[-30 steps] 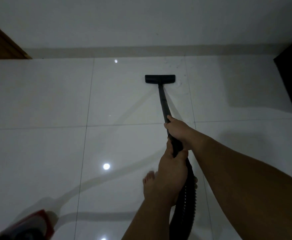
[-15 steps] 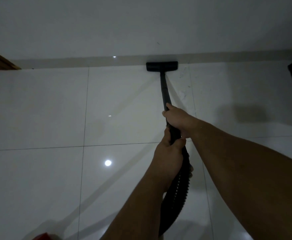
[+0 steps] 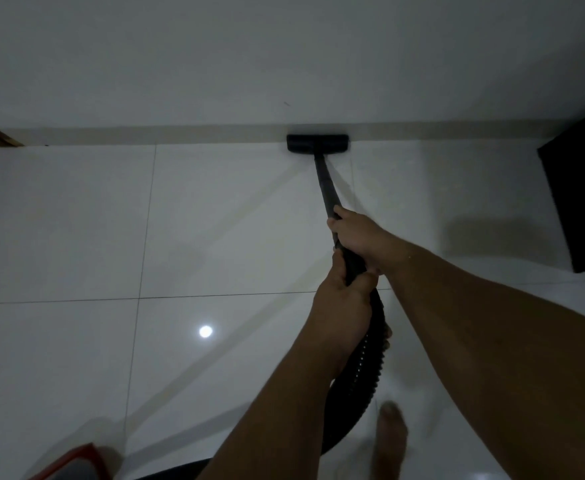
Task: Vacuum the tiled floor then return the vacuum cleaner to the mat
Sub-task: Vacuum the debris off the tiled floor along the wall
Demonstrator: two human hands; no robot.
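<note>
Mid-stroke on the tiled floor (image 3: 76, 220), with the black floor nozzle (image 3: 317, 143) pushed flat up against the skirting strip (image 3: 145, 135) at the foot of the wall, probably to take in the edge where dust gathers. Gripped 2-handed on the wand (image 3: 325, 185) for reach and downward pressure: right hand (image 3: 360, 237) further forward, fingers wrapped round the tube; left hand (image 3: 341, 306) just behind it, curled round the grip where the ribbed hose (image 3: 364, 362) begins. Nozzle well ahead of both hands, straight out along the wand, slightly left of the right hand. Hose looped down and back beneath the forearms, towards a red-edged body (image 3: 76, 459) at the lower left, likely the vacuum cleaner itself, only partly in view. Bare foot (image 3: 390, 434) blurred, near the hose. Dark furniture (image 3: 582, 202) at the right edge. No mat in sight.
</note>
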